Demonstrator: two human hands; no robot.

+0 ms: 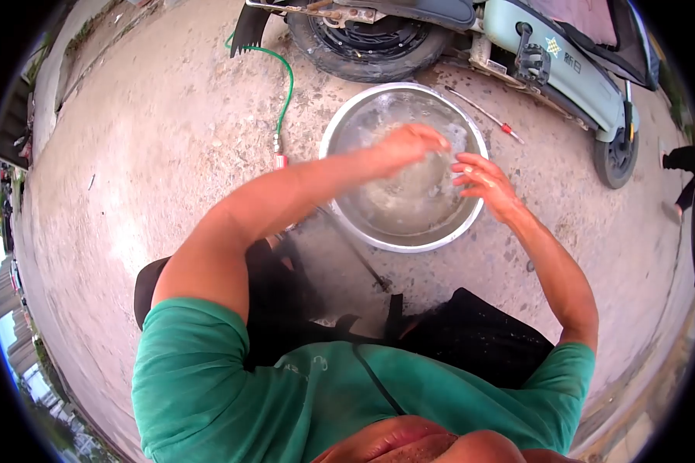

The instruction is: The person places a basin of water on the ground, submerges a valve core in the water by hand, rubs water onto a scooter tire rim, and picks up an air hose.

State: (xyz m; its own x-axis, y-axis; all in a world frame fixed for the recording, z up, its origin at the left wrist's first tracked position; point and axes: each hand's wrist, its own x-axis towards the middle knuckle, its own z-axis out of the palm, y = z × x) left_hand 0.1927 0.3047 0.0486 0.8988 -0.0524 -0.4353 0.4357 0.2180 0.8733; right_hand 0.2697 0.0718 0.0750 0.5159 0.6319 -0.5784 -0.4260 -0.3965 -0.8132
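A wide round metal basin of cloudy water stands on the ground in front of me. Over its middle is my left hand, blurred by motion, its fingers bent; whether they hold anything is unclear. My right hand is at the basin's right rim, fingers apart and wet-looking, with nothing seen between them. The fingertips of the two hands are close but apart. No object shows clearly in the water.
A pale green electric scooter lies beyond the basin, its rear tyre near the rim. A red-handled rod lies at right. A green hose with a red-and-silver fitting is at left. Another person's dark-clothed legs show far right.
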